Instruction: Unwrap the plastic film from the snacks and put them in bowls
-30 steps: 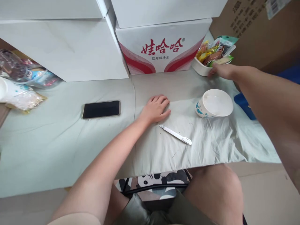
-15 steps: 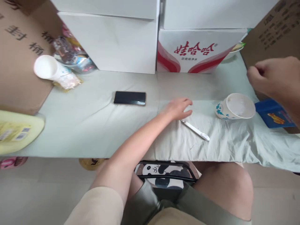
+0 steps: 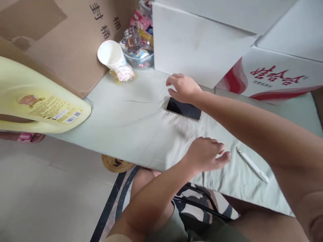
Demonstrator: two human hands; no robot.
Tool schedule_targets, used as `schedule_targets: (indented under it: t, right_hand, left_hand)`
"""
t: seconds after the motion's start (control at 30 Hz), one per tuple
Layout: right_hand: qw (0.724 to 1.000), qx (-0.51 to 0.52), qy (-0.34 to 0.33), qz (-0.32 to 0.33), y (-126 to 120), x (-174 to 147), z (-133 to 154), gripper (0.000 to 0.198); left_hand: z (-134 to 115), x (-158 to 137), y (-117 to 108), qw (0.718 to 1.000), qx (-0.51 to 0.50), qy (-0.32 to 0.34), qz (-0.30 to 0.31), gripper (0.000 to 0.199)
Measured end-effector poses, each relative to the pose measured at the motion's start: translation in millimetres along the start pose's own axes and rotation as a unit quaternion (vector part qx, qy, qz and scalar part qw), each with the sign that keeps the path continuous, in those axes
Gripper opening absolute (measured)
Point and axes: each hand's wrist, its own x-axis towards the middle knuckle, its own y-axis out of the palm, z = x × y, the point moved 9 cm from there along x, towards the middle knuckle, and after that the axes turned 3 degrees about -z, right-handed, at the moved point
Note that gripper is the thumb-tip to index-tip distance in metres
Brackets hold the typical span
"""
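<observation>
My right hand [image 3: 183, 88] reaches across to the phone [image 3: 184, 108], a dark-screened one lying flat on the pale cloth. It hovers at the phone's far edge, thumb and fingers apart with nothing between them; whether it touches the phone I cannot tell. Closer to the table's front edge is my left hand [image 3: 207, 154], fingers loosely bent and thumb stretched out, holding nothing. To its right lies a slim white pen-like tool [image 3: 252, 164] with a narrow metal tip.
A white paper cup [image 3: 111, 53] lies tilted beside a crumpled wrapper [image 3: 122, 74] and a clear tub [image 3: 141, 60] of packaged snacks. White boxes [image 3: 199, 43] line the back, a brown carton [image 3: 65, 43] the left. A large yellow bottle [image 3: 50, 104] stands at the left.
The view has swung left, taking the paper bucket and blue pack out of sight. My right hand has crossed from the right to the phone; my left has moved away from the white tool.
</observation>
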Motion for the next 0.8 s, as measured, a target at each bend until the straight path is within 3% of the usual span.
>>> schedule_targets:
  t: [0.17, 0.23, 0.33, 0.47, 0.57, 0.7, 0.8]
  right_hand:
    - [0.998, 0.048, 0.000, -0.035, 44, 119, 24, 0.030]
    - [0.996, 0.064, 0.037, -0.045, 54, 148, 25, 0.029]
    - [0.993, 0.045, 0.101, -0.030, 68, 167, 23, 0.027]
    - [0.991, 0.024, 0.129, -0.030, 69, 163, 24, 0.005]
    - [0.990, 0.082, 0.112, -0.031, 64, 149, 32, 0.029]
    - [0.994, 0.088, 0.061, -0.013, 57, 117, 55, 0.031]
    - [0.993, 0.112, 0.045, 0.003, 47, 83, 67, 0.030]
  left_hand:
    - [3, -7, -11, 0.999, 0.006, 0.037, 0.020, 0.030]
    - [0, -9, -10, 0.997, 0.024, 0.067, 0.036, 0.026]
    - [-1, -9, -15, 0.995, 0.049, 0.088, 0.026, 0.032]
    - [-3, -9, -10, 0.994, 0.043, 0.089, 0.040, 0.022]
    - [-5, -8, -4, 0.996, 0.024, 0.081, 0.035, 0.017]
    - [-11, -8, 7, 0.994, -0.023, 0.081, 0.062, 0.025]
    - [-8, -8, 5, 0.997, -0.035, 0.049, 0.044, 0.029]
